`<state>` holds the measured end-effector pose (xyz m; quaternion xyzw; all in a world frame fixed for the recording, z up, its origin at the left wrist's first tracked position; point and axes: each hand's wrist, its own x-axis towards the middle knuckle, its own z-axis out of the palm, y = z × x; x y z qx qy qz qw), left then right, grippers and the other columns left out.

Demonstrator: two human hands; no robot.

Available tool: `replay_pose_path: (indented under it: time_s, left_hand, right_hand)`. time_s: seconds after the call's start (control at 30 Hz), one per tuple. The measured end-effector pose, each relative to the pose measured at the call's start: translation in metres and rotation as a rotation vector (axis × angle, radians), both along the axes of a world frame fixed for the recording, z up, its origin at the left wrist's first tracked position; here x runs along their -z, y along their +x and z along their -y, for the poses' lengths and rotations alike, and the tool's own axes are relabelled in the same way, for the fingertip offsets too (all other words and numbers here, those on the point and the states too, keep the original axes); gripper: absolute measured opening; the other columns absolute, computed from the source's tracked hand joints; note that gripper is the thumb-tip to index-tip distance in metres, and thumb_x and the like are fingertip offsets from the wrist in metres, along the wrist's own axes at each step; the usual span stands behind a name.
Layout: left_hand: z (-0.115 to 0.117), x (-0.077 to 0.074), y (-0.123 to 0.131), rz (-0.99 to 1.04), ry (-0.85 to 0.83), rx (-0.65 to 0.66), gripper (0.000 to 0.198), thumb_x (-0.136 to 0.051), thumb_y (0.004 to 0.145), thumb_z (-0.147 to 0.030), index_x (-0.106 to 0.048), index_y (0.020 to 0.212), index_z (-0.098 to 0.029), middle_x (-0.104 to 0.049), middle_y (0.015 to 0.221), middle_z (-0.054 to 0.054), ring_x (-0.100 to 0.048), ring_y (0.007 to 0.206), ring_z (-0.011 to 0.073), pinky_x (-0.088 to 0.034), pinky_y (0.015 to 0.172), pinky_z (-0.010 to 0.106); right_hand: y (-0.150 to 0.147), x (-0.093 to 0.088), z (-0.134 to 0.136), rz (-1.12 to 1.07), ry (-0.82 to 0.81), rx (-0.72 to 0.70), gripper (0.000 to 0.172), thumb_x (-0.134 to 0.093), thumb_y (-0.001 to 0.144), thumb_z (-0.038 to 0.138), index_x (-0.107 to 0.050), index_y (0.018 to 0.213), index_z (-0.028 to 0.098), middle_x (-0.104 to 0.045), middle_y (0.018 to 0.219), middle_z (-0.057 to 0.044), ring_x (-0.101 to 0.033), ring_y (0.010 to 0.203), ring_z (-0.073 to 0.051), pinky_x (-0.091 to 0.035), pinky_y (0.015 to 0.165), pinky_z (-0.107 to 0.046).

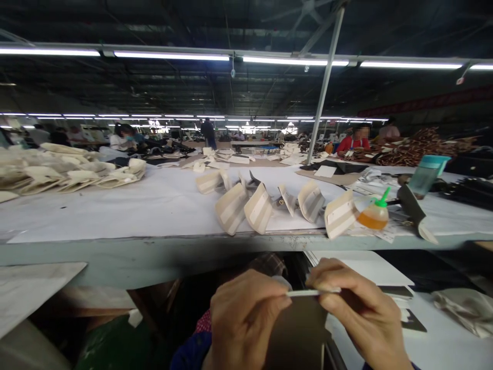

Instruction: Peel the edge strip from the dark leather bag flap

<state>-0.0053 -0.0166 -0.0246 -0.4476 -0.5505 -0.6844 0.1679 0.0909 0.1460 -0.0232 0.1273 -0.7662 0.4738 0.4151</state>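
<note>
Low in front of me, my left hand [246, 311] and my right hand [360, 303] pinch the top edge of a dark olive panel [296, 334]. A thin pale strip runs along that edge between my fingertips. The panel hangs down below my hands, and its lower part leaves the picture. I cannot tell its material for certain. Beyond it, on the table [115, 257], stand several curved cream pieces [259, 208] with grey-brown bands.
A squeeze bottle of orange liquid [373, 213] and a turquoise-lidded bottle [423, 174] stand right. Cream pieces [69, 167] are heaped left. White sheets [373, 267] and crumpled pale cloth [464, 308] lie lower right. A slanted pole [327, 82] rises behind; co-workers sit farther back.
</note>
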Motion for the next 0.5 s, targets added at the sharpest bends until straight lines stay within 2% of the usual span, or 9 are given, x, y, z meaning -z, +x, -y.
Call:
replay_pose_path:
  time_s: [0.1,0.13,0.2,0.27,0.33,0.43,0.5]
  left_hand:
    - [-0.001,-0.005,-0.017,0.454,0.121,-0.073,0.012,-0.079,0.070,-0.009,-0.077,0.065,-0.020,-0.073,0.062,-0.004,-0.064,0.057,0.0092,-0.048,0.056,0.014]
    - [0.001,-0.008,-0.026,0.610,0.189,-0.074,0.009,-0.083,0.065,-0.012,-0.077,0.063,-0.019,-0.072,0.061,-0.004,-0.063,0.056,0.0088,-0.048,0.055,0.013]
    - [0.007,-0.013,-0.046,0.790,0.303,-0.054,0.012,-0.088,0.061,-0.020,-0.077,0.065,-0.018,-0.072,0.061,-0.004,-0.062,0.055,0.0091,-0.050,0.052,0.014]
    - [0.014,-0.017,-0.067,0.862,0.386,-0.046,0.017,-0.089,0.060,-0.024,-0.077,0.070,-0.018,-0.074,0.063,-0.005,-0.064,0.053,0.0092,-0.052,0.051,0.015]
    - [0.021,-0.018,-0.085,0.921,0.463,-0.039,0.019,-0.090,0.060,-0.020,-0.076,0.073,-0.016,-0.076,0.066,-0.004,-0.066,0.053,0.0093,-0.055,0.051,0.015]
    - [0.030,-0.010,-0.106,0.989,0.546,0.011,0.015,-0.085,0.065,-0.011,-0.075,0.076,-0.013,-0.078,0.069,0.000,-0.070,0.055,0.0115,-0.060,0.055,0.017]
    - [0.034,-0.002,-0.117,1.024,0.586,0.088,0.010,-0.080,0.071,-0.009,-0.074,0.078,-0.012,-0.079,0.073,0.002,-0.073,0.059,0.0142,-0.063,0.059,0.021]
  right_hand:
    - [-0.008,-0.003,-0.006,0.211,-0.019,-0.027,0.019,-0.061,0.098,0.040,-0.070,0.093,0.024,-0.065,0.080,-0.001,-0.060,0.070,-0.016,-0.047,0.060,-0.023]
    - [-0.011,-0.003,-0.009,0.286,-0.010,-0.062,0.028,-0.059,0.098,0.045,-0.070,0.088,0.021,-0.063,0.076,-0.001,-0.056,0.066,-0.015,-0.044,0.057,-0.023]
    - [-0.016,-0.003,-0.014,0.409,0.007,-0.143,0.046,-0.054,0.097,0.056,-0.069,0.078,0.018,-0.057,0.068,0.000,-0.050,0.059,-0.014,-0.040,0.053,-0.023]
    - [-0.018,-0.003,-0.017,0.495,0.015,-0.209,0.053,-0.051,0.096,0.063,-0.070,0.079,0.017,-0.057,0.069,-0.001,-0.050,0.061,-0.014,-0.040,0.054,-0.024]
    - [-0.018,-0.004,-0.019,0.549,0.020,-0.250,0.055,-0.049,0.095,0.066,-0.072,0.087,0.017,-0.059,0.073,-0.002,-0.051,0.064,-0.015,-0.041,0.056,-0.024]
    - [-0.016,-0.006,-0.017,0.579,0.032,-0.283,0.056,-0.051,0.093,0.068,-0.073,0.091,0.017,-0.058,0.076,-0.002,-0.051,0.067,-0.016,-0.041,0.058,-0.025]
    - [-0.015,-0.007,-0.012,0.587,0.034,-0.310,0.057,-0.054,0.089,0.071,-0.074,0.097,0.018,-0.062,0.085,-0.004,-0.055,0.074,-0.018,-0.045,0.062,-0.025]
